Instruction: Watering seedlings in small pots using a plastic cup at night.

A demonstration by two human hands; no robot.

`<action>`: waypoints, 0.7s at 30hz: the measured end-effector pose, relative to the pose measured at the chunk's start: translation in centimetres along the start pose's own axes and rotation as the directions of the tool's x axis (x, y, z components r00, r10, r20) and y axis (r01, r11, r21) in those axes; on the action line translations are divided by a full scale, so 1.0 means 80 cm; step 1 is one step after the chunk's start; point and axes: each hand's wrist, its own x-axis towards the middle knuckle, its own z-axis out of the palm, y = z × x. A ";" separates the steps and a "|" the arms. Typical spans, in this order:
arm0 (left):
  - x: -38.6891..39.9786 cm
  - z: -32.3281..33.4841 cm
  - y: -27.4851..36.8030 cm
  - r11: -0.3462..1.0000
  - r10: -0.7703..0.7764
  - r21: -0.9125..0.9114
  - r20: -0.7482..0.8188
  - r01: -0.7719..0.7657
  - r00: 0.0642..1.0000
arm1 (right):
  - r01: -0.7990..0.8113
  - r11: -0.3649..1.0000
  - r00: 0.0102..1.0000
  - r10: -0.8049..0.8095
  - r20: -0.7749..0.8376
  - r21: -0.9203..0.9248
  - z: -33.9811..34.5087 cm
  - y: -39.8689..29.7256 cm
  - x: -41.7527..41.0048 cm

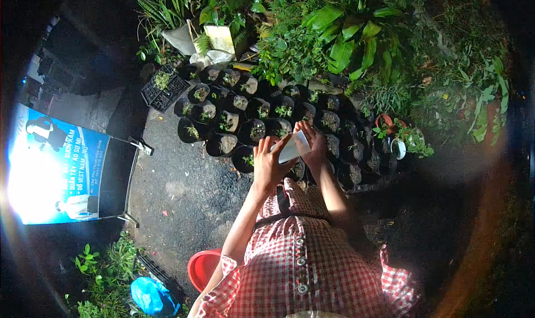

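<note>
A translucent plastic cup (291,148) is tilted sideways between my two hands, in front of my waist. My left hand (268,162) grips it from the left, with the thumb below and the fingers above. On the other side, my right hand (316,146) is against the cup's right end, its palm partly hidden by the cup. What the cup contains cannot be made out. Just beyond and below the hands stand rows of black nursery pots (251,132) filled with soil, many with small green seedlings (284,111).
Dense leafy plants (334,38) border the far side. A black plastic crate (165,88) holds a seedling. Left stands a glaring lit banner (90,172) with writing on a metal frame. A red basin (203,268) and blue plastic bag (152,296) are lower left. A white pot (398,149) is right.
</note>
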 end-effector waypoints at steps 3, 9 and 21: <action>0.006 0.001 -0.002 1.000 -0.007 0.017 -0.009 0.007 1.000 | 0.098 0.959 0.994 -0.081 0.072 -0.265 -0.003 -0.001 0.004; 0.016 0.002 -0.001 0.999 -0.026 0.033 0.028 0.025 0.999 | 0.123 0.987 0.992 -0.120 0.039 -0.106 0.005 -0.008 0.010; 0.022 0.015 0.000 0.989 -0.055 -0.134 0.025 0.058 0.998 | -0.165 0.582 0.975 0.220 0.041 0.796 -0.028 -0.008 0.032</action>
